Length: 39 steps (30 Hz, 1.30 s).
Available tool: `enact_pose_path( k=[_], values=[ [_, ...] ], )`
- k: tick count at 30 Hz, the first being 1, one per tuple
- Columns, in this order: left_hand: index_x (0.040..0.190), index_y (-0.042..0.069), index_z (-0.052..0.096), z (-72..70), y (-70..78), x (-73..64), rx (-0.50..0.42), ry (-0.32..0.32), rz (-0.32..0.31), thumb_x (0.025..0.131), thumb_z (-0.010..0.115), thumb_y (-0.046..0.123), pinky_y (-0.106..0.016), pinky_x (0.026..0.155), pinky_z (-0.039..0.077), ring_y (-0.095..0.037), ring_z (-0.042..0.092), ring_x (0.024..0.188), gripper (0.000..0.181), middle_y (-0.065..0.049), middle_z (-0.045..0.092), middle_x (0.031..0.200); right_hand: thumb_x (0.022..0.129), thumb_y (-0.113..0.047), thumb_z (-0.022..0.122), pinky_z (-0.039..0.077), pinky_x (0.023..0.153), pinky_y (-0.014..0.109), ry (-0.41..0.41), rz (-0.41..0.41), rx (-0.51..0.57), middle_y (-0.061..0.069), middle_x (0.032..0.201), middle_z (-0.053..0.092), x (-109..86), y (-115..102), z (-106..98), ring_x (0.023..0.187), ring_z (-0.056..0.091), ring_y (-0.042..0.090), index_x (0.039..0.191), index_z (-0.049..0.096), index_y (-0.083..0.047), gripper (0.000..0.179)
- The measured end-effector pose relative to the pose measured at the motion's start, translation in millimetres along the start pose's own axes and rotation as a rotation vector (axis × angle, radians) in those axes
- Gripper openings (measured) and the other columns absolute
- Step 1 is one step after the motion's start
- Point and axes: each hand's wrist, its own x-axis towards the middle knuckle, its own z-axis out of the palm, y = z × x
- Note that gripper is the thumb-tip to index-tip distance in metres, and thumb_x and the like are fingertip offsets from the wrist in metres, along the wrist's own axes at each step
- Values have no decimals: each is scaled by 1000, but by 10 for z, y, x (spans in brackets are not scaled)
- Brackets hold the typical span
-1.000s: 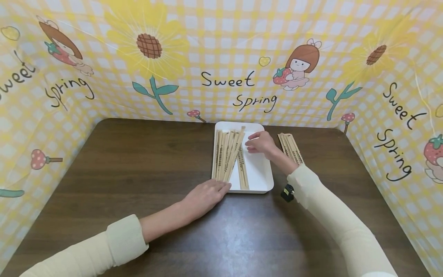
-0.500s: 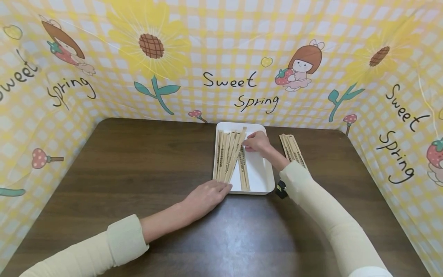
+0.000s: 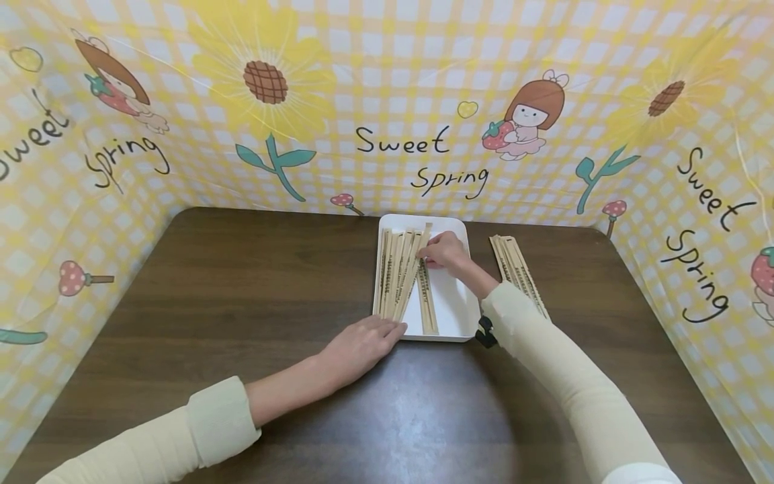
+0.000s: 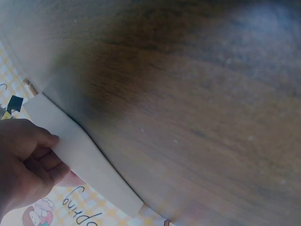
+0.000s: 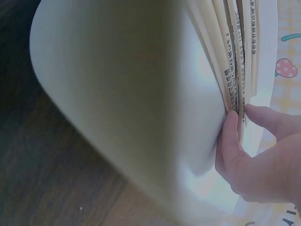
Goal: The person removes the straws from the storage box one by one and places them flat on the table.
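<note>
Several paper-wrapped chopsticks [image 3: 396,269] with printed lettering lie in a white tray [image 3: 450,329], bunched at its left side. One slanted packet crosses over another packet [image 3: 429,312] that lies further right. My left hand [image 3: 363,346] holds the tray's near left edge; in the left wrist view its thumb [image 4: 49,138] is against the outer wall, with the other fingers bent at the rim. Inside the tray, my right hand [image 3: 446,251] pinches packets near their far ends. In the right wrist view, thumb and forefinger [image 5: 230,127] are on either side of them; which packets exactly is unclear.
A second bunch of wrapped chopsticks [image 3: 514,262] lies on the brown wooden table [image 3: 272,282] right of the tray, partly behind the right sleeve. A black object [image 3: 486,332] shows under the right wrist. A printed yellow-checked cloth [image 3: 375,81] stands around the table.
My right hand has moved left across the tray to the packets, and its fingers have closed on them. My left hand has stayed at the tray's edge.
</note>
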Motion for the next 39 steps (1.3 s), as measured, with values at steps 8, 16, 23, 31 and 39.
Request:
enact_pose_path(
  k=[8, 16, 23, 31, 39],
  values=[
    [120, -5, 66, -4, 14, 7, 5, -11, 5, 87, 67, -3, -36, 98, 52, -24, 67, 106, 33, -14, 71, 113, 90, 1, 68, 61, 72, 30, 1, 22, 70, 11, 87, 62, 1, 10, -7, 68, 64, 15, 116, 59, 9, 30],
    [123, -5, 65, -6, 15, 0, 15, -40, 1, 88, 67, -3, -37, 98, 52, -25, 66, 108, 35, -14, 70, 115, 88, 7, 63, 59, 85, 42, -23, 46, 210, 19, 98, 63, -36, -36, -90, 77, 66, 23, 127, 50, 12, 41],
    [123, -5, 64, -12, 10, 6, 3, -49, -2, 89, 66, -4, -38, 99, 52, -25, 66, 110, 35, -15, 70, 116, 91, 7, 61, 58, 87, 43, -53, 63, 238, 18, 103, 60, -53, -64, -217, 74, 66, 21, 131, 47, 9, 43],
    [124, -5, 64, -27, 12, 15, 9, -61, -6, 89, 67, -4, -38, 99, 52, -25, 66, 110, 36, -15, 70, 117, 93, 5, 61, 61, 76, 33, -59, 64, 259, 17, 105, 57, -83, -107, -461, 68, 64, 17, 138, 44, 6, 48],
    [124, -5, 64, -35, 11, 16, 14, -66, -9, 89, 67, -4, -38, 99, 52, -25, 66, 110, 36, -15, 69, 117, 96, 2, 58, 59, 83, 34, -76, 39, 195, 15, 111, 50, -179, -118, -703, 70, 60, 14, 144, 40, 6, 51]
  ],
)
